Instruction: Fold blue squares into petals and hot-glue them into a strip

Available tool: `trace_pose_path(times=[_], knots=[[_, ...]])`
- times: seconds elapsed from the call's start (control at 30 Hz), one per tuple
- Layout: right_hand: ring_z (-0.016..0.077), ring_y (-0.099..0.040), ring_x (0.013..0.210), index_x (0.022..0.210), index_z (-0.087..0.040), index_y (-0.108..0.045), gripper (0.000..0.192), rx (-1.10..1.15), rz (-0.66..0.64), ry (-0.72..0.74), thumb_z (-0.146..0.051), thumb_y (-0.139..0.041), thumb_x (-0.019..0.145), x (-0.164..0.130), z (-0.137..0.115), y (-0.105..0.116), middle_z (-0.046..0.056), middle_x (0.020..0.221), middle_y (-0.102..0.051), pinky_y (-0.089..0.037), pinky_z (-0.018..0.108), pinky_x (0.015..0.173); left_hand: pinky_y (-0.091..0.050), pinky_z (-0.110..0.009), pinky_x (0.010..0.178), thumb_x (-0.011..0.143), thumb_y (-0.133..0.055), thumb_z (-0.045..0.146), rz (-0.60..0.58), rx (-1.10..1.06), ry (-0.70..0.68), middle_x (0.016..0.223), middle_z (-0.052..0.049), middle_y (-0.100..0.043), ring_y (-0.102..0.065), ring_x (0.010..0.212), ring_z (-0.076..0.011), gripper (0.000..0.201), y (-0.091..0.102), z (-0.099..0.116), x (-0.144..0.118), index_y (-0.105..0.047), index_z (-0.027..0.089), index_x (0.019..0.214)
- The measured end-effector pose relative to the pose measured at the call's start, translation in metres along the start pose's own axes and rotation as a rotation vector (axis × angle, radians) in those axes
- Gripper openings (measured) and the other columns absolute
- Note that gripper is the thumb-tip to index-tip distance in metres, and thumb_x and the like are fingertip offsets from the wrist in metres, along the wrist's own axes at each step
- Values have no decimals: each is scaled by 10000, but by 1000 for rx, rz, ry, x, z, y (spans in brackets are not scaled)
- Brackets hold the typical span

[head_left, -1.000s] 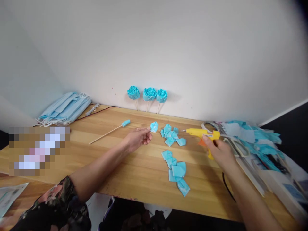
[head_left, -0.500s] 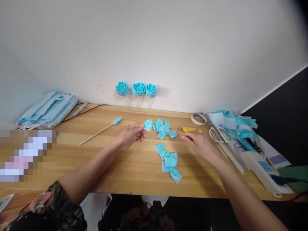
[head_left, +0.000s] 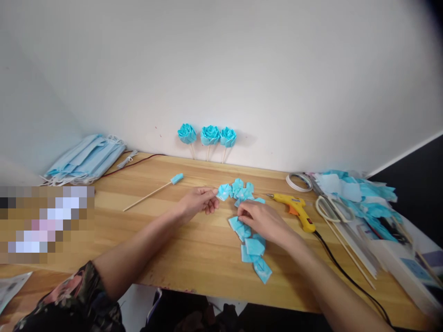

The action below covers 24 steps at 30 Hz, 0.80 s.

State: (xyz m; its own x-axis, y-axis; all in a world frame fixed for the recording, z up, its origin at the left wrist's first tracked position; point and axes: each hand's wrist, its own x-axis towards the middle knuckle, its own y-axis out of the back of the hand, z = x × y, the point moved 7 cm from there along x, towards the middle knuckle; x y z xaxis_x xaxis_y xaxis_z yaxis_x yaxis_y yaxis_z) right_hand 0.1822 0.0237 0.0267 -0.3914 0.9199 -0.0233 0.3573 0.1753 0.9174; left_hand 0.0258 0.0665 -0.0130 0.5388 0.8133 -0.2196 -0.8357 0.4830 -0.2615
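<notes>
Between the thumb and fingers of my left hand (head_left: 199,201) is a small folded blue petal (head_left: 224,192), held a little above the table. My right hand (head_left: 259,220) reaches over the middle of the table, its fingertips closed on the upper edge of another blue petal (head_left: 236,227) in the front group. More folded petals (head_left: 254,246) lie just below that hand. Behind it is a second cluster of petals (head_left: 238,186), partly covered by the hand. To the right lies a yellow glue gun (head_left: 294,205), its black cord running toward the front edge.
Three blue flowers on sticks (head_left: 210,135) lean against the wall. A stick with a blue tip (head_left: 148,196) lies left. Face masks (head_left: 85,159) are stacked at the far left. On the right are a tape roll (head_left: 299,182), scissors (head_left: 334,210) and blue scraps (head_left: 374,189).
My right hand has moved left from beside the glue gun to the front petals, and the glue gun now shows whole. My left hand still holds its petal. The view has shifted slightly.
</notes>
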Motion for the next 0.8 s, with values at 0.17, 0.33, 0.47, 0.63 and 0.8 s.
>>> trace_pose_path(times=[0.17, 0.33, 0.47, 0.63, 0.8], knots=[[143, -599, 678, 778, -223, -635, 103, 273, 37, 31, -268, -555, 825, 2, -4, 27, -7, 772, -683, -428, 255, 608, -378, -205, 464, 727, -631, 574, 39, 132, -34, 617, -23, -615, -522, 482, -79, 455, 2, 5, 0, -592, 122, 695], [147, -602, 692, 769, -206, -630, 76, 433, 187, 7, -273, -601, 790, 5, 4, 30, 0, 745, -670, -457, 259, 632, -383, -199, 466, 770, -581, 549, 47, 299, -95, 578, -16, -578, -492, 479, -76, 446, 1, 11, -1, -591, 125, 632], [152, -612, 695, 776, -208, -639, 97, 525, 244, -9, -303, -621, 790, 5, 9, 17, 2, 751, -673, -479, 271, 657, -379, -196, 470, 813, -541, 502, 59, 397, -146, 567, -10, -553, -484, 494, -83, 411, 0, 12, -2, -603, 131, 645], [154, -609, 700, 762, -217, -640, 113, 559, 256, 28, -308, -602, 818, 3, 1, 14, 0, 737, -665, -491, 275, 667, -370, -203, 482, 838, -514, 468, 63, 481, -172, 561, -5, -534, -478, 507, -95, 382, -3, 13, -5, -610, 141, 666], [152, -610, 706, 782, -218, -592, 88, 602, 251, 7, -298, -612, 813, 2, 3, 7, 2, 748, -643, -504, 279, 680, -370, -200, 519, 863, -486, 451, 50, 525, -209, 594, -8, -544, -494, 556, -101, 380, -5, 14, -6, -608, 148, 669]])
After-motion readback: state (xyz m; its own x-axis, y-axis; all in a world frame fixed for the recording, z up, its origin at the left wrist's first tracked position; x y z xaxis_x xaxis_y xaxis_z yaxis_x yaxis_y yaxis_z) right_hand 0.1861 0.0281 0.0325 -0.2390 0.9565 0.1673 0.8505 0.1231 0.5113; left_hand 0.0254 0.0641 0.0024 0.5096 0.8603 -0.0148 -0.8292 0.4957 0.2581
